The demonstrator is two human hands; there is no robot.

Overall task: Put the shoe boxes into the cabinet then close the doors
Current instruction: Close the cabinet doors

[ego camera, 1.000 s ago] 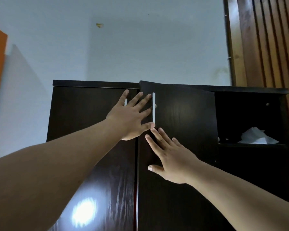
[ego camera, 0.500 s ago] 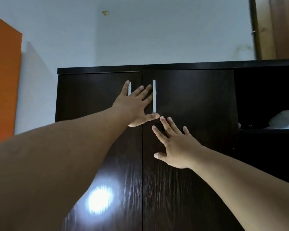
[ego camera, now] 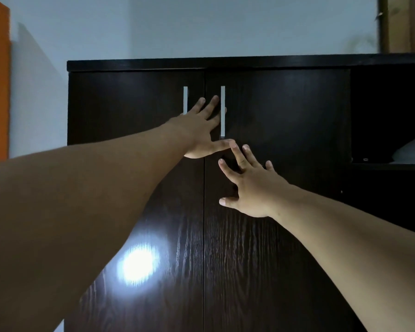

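— What filled the view?

— A dark wood-grain cabinet (ego camera: 285,248) against a pale wall (ego camera: 201,25), its left door (ego camera: 130,104) and right door (ego camera: 285,111) both flush, a thin seam between them. An open compartment (ego camera: 388,116) sat to the right, with something white and crumpled (ego camera: 412,150) inside (too dim to name).

— And the shoe boxes?

— None showed; the doors hid whatever was behind them.

— The hands?

— The left hand (ego camera: 199,133) lay flat across the seam between the two silver handles (ego camera: 222,111), fingers straight, grasping nothing. The right hand (ego camera: 252,185) was spread on the right door just below, fingers splayed, also released. A bright glare (ego camera: 138,264) sat on the left door lower down.
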